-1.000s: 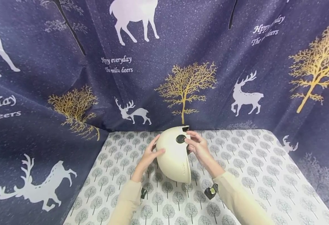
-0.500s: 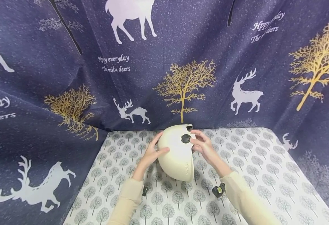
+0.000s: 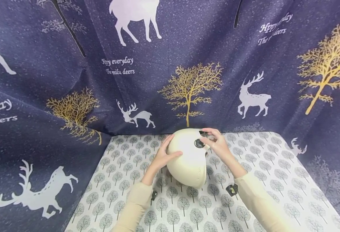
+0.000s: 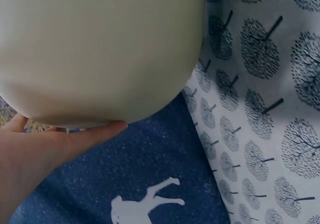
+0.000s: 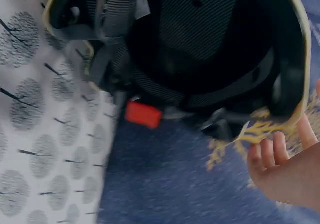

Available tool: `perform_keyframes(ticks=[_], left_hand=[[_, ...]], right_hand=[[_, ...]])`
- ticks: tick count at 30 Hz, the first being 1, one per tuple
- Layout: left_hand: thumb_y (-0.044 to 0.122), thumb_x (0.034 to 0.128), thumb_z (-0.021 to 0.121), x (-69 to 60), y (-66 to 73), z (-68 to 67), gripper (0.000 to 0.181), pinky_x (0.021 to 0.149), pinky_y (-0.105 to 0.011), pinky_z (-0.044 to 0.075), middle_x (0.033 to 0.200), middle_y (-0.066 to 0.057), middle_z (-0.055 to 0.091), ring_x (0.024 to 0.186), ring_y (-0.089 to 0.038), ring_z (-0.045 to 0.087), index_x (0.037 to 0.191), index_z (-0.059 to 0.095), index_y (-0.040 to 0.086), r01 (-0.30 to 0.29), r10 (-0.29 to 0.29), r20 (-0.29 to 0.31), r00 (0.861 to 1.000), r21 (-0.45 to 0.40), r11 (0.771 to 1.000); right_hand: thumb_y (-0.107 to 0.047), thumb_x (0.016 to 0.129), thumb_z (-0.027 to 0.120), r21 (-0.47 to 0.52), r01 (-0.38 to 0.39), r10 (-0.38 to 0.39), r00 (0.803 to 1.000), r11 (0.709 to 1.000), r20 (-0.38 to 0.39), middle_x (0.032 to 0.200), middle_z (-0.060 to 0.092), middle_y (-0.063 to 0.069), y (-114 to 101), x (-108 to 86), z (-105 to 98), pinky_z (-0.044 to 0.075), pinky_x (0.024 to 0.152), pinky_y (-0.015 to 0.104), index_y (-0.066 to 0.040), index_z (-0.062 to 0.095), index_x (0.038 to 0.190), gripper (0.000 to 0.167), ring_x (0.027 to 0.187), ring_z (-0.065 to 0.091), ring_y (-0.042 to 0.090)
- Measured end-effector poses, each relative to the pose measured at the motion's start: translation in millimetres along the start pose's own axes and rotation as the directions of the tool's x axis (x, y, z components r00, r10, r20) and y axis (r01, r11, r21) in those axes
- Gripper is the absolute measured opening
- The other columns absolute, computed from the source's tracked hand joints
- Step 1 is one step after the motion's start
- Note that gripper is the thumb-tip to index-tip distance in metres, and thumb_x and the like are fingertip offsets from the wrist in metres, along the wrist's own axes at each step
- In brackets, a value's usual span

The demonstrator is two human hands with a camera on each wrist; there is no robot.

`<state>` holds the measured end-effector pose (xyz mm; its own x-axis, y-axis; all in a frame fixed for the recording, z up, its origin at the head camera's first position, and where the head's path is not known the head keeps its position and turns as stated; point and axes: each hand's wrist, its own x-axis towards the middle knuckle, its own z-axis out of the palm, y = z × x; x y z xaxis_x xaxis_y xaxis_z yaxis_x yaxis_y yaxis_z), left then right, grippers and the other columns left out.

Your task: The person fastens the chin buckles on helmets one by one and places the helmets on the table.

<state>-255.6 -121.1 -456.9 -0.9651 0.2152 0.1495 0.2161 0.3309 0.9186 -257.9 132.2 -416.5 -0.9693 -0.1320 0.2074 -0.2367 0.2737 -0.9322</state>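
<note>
A cream helmet (image 3: 185, 161) is held on its side between both hands, its opening turned to the right. My left hand (image 3: 165, 158) holds the rounded shell on the left, thumb across the near side, other fingers partly hidden behind. In the left wrist view, the left hand (image 4: 55, 144) lies along the shell's edge. My right hand (image 3: 219, 145) grips the rim at the upper right, thumb beside a round black disc (image 3: 199, 143). The right wrist view shows the dark padded lining (image 5: 195, 39), grey-black straps (image 5: 117, 19) and a red buckle (image 5: 143, 114), with the right hand (image 5: 287, 164) at the rim.
The table is covered by a white cloth (image 3: 112, 196) printed with grey trees. Behind and to both sides hangs a dark blue curtain (image 3: 146, 83) with deer and gold trees. Black wrist devices (image 3: 232, 190) sit under the sleeves.
The helmet and both hands have shifted right. My right hand has risen along the rim, and its fingers now lie above the black disc, with the thumb at the disc's edge.
</note>
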Motion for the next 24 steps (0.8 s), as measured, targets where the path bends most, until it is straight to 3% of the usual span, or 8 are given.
perform_keyframes(ticks=[2,6,14,19,24], left_hand=[[0.041,0.0780,0.080,0.3,2.4,2.4,0.089,0.117,-0.067,0.017,0.164,-0.011,0.019,0.152,-0.039,0.012,0.152,0.035,0.023,-0.010,0.010,-0.006,1.000,0.009,1.000],[0.042,0.0782,0.079,1.3,6.9,8.9,0.089,0.117,-0.066,0.019,0.164,-0.013,0.018,0.151,-0.040,0.015,0.153,0.034,0.023,-0.017,0.017,-0.007,1.000,0.044,0.999],[0.046,0.0802,0.076,-0.1,9.9,16.7,0.089,0.114,-0.070,0.020,0.164,-0.014,0.013,0.150,-0.043,0.014,0.154,0.030,0.027,-0.006,0.006,0.001,1.000,0.111,0.994],[0.048,0.0795,0.076,-3.5,8.5,15.9,0.090,0.111,-0.072,0.022,0.163,-0.019,0.010,0.148,-0.048,0.015,0.154,0.028,0.030,0.006,-0.007,0.006,1.000,0.111,0.994],[0.046,0.0805,0.076,-8.8,5.2,14.4,0.090,0.112,-0.071,0.023,0.162,-0.018,0.014,0.147,-0.047,0.019,0.154,0.027,0.031,0.037,-0.038,0.010,0.999,0.075,0.996]], right_hand=[[-0.021,0.093,0.066,-0.034,0.046,-0.045,0.998,0.998,0.037,0.143,0.042,0.018,-4.5,1.5,2.5,0.034,0.113,0.056,-0.005,0.054,0.135,0.046,0.130,0.040,0.036],[-0.025,0.093,0.066,-0.131,0.108,-0.095,0.990,0.986,0.102,0.147,0.039,0.019,-9.4,1.4,8.5,0.034,0.112,0.062,-0.008,0.052,0.138,0.050,0.136,0.038,0.041],[-0.023,0.087,0.073,-0.211,0.139,-0.127,0.990,0.968,0.068,0.145,0.045,0.019,2.1,-0.6,11.0,0.027,0.114,0.065,-0.009,0.057,0.134,0.052,0.137,0.038,0.042],[-0.023,0.086,0.074,-0.209,0.160,-0.150,0.987,0.965,0.063,0.142,0.049,0.017,6.0,-0.7,8.5,0.025,0.115,0.065,-0.008,0.059,0.130,0.049,0.138,0.038,0.040],[-0.026,0.087,0.073,-0.212,0.131,-0.122,0.991,0.968,0.056,0.144,0.049,0.014,11.1,-3.0,4.2,0.024,0.116,0.065,-0.011,0.060,0.128,0.046,0.140,0.037,0.038]])
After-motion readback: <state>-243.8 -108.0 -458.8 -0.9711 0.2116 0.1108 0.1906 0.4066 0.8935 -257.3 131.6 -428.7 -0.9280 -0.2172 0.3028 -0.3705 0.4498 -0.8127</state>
